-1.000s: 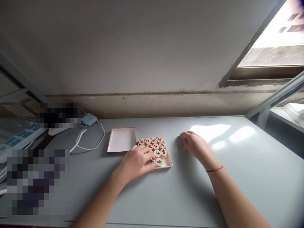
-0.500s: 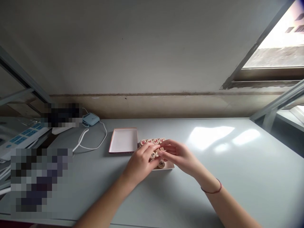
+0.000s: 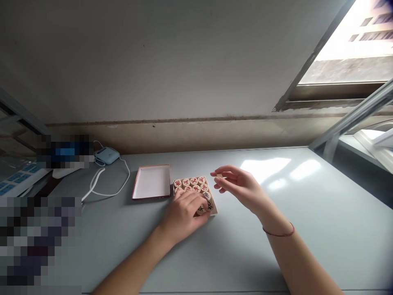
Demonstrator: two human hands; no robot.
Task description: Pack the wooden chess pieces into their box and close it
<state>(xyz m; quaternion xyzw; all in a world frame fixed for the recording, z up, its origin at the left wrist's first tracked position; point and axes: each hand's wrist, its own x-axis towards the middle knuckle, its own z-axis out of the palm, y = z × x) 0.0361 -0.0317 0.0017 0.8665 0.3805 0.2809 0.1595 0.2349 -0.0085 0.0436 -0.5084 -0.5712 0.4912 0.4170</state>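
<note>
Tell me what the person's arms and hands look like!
The left hand and right hand wear no gloves. A thin, dark red band loops around the right wrist; the left wrist has none. No sleeves show.

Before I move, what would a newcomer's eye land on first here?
Probably the box of red- and black-marked discs near the middle, with the left hand over its near part. Next, likely the bright glare on the desk, just beyond the right hand.

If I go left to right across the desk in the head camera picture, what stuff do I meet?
Power strip → blue gadget → lid → box of round pieces → right hand → red bracelet.
</note>
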